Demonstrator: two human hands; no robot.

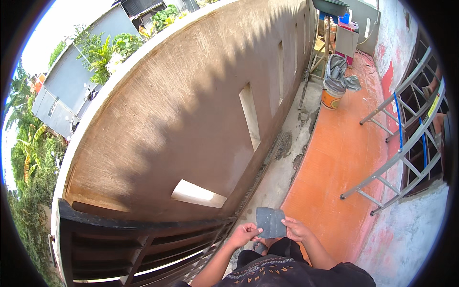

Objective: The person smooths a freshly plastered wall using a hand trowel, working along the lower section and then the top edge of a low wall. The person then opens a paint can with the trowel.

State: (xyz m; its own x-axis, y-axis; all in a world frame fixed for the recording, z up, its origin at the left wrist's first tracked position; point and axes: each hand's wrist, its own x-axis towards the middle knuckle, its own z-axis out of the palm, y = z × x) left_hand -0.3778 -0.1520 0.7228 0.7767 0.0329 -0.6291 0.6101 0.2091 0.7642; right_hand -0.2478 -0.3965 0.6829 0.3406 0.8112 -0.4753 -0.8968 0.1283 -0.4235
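In front of my body I hold up a small dark grey sheet of sandpaper (270, 222), with pale crease lines across it. My left hand (246, 234) pinches its lower left corner between thumb and fingers. At the right edge, my right hand (296, 229) grips it the same way. The sheet is spread fairly flat between the two hands, and part of my legs and one foot show below it.
A brown wall (191, 129) with slot openings runs along the left, above a dark metal gate (143, 244). To the right, an aluminium ladder (406, 138) leans over the orange tiled floor (330, 162). Farther off stands an orange bucket (331, 99) with grey cloth (336, 71) on it.
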